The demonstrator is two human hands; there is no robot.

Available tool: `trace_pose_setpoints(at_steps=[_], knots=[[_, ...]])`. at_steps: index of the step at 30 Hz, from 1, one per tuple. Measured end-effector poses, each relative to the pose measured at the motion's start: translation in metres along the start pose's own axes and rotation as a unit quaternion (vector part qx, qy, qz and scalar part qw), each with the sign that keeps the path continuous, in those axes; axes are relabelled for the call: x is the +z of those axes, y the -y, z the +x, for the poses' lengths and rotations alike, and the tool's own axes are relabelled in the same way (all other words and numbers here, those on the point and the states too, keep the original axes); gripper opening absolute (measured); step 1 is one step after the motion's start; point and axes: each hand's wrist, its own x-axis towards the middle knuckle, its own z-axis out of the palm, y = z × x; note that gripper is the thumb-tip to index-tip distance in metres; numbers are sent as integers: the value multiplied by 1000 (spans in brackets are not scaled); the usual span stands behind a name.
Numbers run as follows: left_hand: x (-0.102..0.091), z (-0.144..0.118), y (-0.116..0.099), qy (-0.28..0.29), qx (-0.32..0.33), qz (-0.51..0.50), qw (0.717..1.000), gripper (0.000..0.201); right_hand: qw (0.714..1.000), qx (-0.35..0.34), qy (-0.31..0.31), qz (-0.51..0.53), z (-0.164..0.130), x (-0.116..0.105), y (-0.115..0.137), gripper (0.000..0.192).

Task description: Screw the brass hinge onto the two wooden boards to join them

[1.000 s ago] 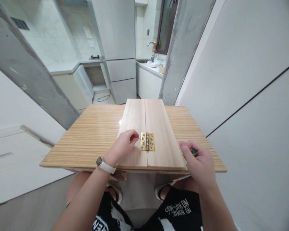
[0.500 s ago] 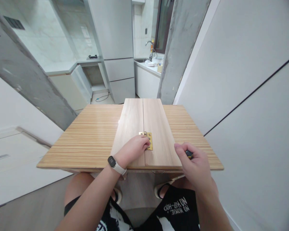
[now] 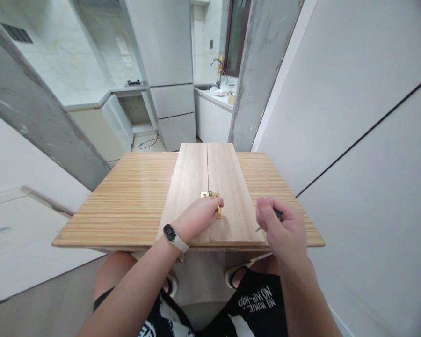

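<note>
Two pale wooden boards lie side by side on the striped table. Across their seam is a brass hinge, its knuckle towards the far side. My left hand covers much of the hinge, fingers pinched together over its right leaf; whatever they hold, if anything, is hidden. Just beyond the right board's edge, my right hand is closed round a screwdriver with a dark handle. Its thin metal shaft shows below the fist, pointing down and left.
The wooden table extends to both sides of the boards, its front edge above my knees. A white panelled wall stands close on the right. Behind are a fridge and a sink counter with a faucet.
My left hand has shifted slightly right over the hinge's right leaf. The right hand has turned and risen a little, bringing the screwdriver's shaft into sight.
</note>
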Motion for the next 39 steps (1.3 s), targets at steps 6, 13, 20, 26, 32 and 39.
trace_pose_setpoints(at_steps=[6, 13, 20, 26, 32, 39], knots=[[17, -14, -2, -84, -70, -119, 987, 26, 966, 14, 3, 257, 36, 34, 13, 60], [33, -19, -2, -140, -96, -194, 966, 33, 946, 32, 63, 318, 60, 71, 14, 65], [34, -22, -3, -159, -101, -215, 958, 34, 945, 47, 76, 315, 61, 86, -5, 62], [31, -23, -4, -159, -97, -217, 958, 33, 930, 65, 149, 330, 69, 85, -6, 60], [37, -26, -4, -175, -101, -203, 958, 36, 920, 36, 198, 335, 70, 80, -7, 37], [38, -27, -4, -182, -101, -197, 958, 37, 958, -6, 130, 255, 54, 84, -14, 24]])
